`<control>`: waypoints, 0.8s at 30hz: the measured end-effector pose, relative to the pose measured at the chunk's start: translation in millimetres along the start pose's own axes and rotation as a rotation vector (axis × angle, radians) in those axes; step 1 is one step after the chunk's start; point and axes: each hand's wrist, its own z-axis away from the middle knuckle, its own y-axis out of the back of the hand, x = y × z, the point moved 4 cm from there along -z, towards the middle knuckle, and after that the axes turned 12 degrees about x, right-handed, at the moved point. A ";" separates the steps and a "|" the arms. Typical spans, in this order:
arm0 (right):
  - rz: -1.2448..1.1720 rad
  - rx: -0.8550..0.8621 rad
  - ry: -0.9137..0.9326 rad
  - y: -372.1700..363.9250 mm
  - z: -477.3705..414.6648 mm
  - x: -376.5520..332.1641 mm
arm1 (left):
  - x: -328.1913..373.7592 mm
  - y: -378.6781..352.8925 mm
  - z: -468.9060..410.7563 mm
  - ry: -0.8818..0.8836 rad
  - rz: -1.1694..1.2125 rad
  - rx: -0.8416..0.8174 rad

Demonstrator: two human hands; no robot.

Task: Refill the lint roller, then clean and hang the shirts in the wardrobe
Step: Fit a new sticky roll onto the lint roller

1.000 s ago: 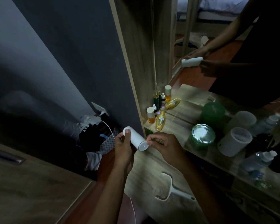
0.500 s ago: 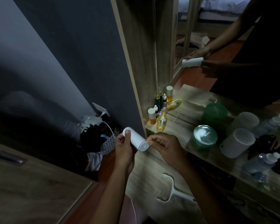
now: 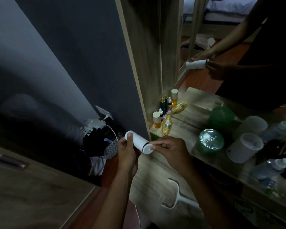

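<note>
The refill step is in hand; no shirt is in view. At about 6 o'clock of the view, just below centre, the person holds the white cylinder [image 3: 135,140], which seems to be the lint roller's roll or its cover, above the near corner of the tabletop [image 3: 155,179]. The left hand [image 3: 127,154] has its fingers curled round the barrel, with the thumb lying over the far end. The right hand [image 3: 172,151] pinches the end cap [image 3: 147,149] between thumb and fingertips; a dark seam shows between cap and barrel, so the cap looks to be parting from it.

The next move probably calls for a straight pull or twist on the cap while the left hand holds the barrel firm. The roll then belongs on the white handle frame [image 3: 179,195], which lies flat on the table at 5 o'clock.

At 4 o'clock the green jar [image 3: 211,141] bears two lines of pale lettering on its lid, too blurred to read surely. The yellow bottle [image 3: 166,124] at 3 o'clock carries a small white label, its print too small to read.
</note>
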 end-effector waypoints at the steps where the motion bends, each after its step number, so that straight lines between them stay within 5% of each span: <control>1: -0.006 -0.002 -0.025 0.0 0.0 0.8 | 0.4 0.2 -1.1 0.001 -0.006 -0.007; 24: 0.116 0.067 -0.126 0.0 1.0 10.5 | 3.2 -2.3 4.9 -0.023 -0.031 -0.125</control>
